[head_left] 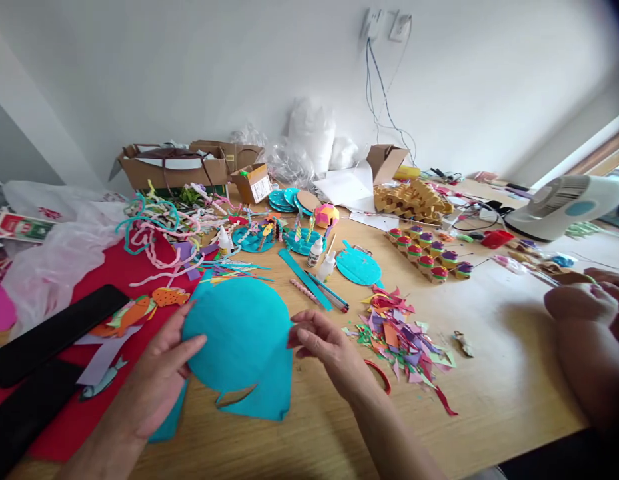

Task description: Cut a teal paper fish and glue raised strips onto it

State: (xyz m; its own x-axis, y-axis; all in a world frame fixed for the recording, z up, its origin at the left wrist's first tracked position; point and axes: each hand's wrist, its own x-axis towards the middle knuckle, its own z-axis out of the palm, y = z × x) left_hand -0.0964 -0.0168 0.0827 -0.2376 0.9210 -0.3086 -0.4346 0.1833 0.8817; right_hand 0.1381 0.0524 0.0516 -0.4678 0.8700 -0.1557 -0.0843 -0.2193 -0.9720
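Note:
A round turquoise disc [239, 333], which looks like felt or paper, is held up in front of me. My left hand [162, 363] grips its left edge, thumb on top and fingers beneath. At the disc's right edge, my right hand [322, 343] has loosely bent fingers with the thumb apart; whether they touch the rim is hard to tell. Below the disc lies a turquoise offcut [269, 400] with a curved cut. Red-handled scissors [379, 375] lie partly hidden behind my right wrist.
Colourful paper scraps [404, 333] are heaped to the right. Glue bottles [326, 267], pencils and decorated turquoise discs [359, 265] stand or lie ahead. A painted egg carton [429, 253] and white fan [559, 207] are farther right, near another person's hands [584, 300]. Red sheet [54, 427] lies left.

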